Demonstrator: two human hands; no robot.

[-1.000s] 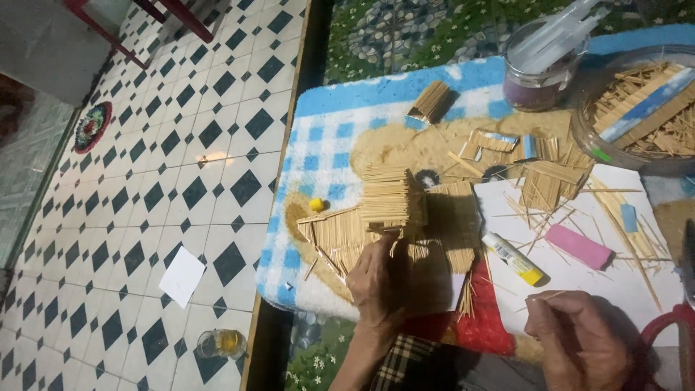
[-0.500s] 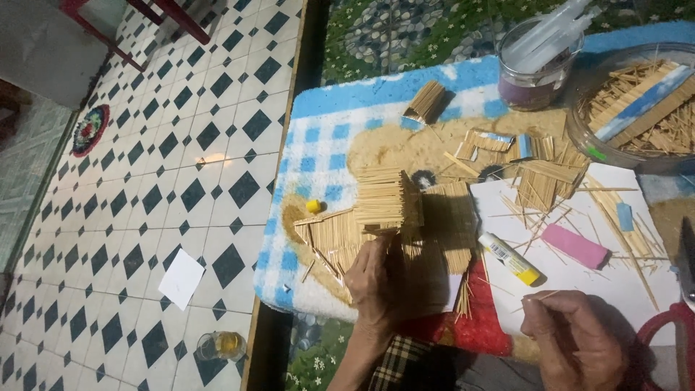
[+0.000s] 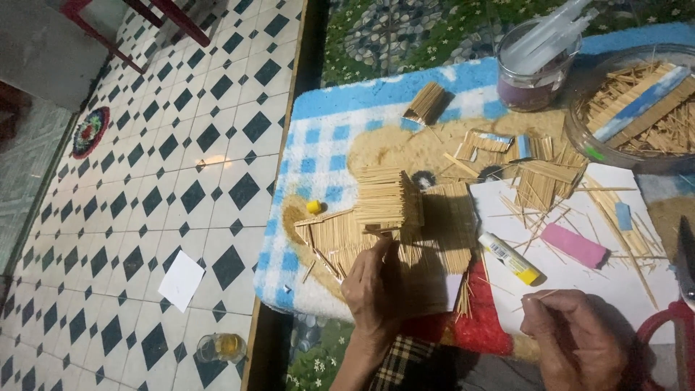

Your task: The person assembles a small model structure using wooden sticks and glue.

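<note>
A small house built of thin wooden sticks [image 3: 387, 206] stands on a stick base on a blue-and-white checked mat [image 3: 326, 145]. My left hand [image 3: 376, 289] rests against the front of the house, fingers touching its base. My right hand [image 3: 572, 340] lies at the lower right on a white sheet [image 3: 622, 282], pinching a single thin stick [image 3: 539, 295]. A white glue tube with a yellow cap [image 3: 510, 258] lies between the two hands.
A pink block [image 3: 575, 245], loose sticks and small stick panels [image 3: 536, 174] litter the sheet. A round clear bowl of sticks [image 3: 637, 108] and a jar [image 3: 536, 65] stand at the back right. Tiled floor with a paper scrap [image 3: 181, 280] lies left.
The view has shifted slightly; my left hand stays at the house and my right hand keeps pinching the stick in about the same place.
</note>
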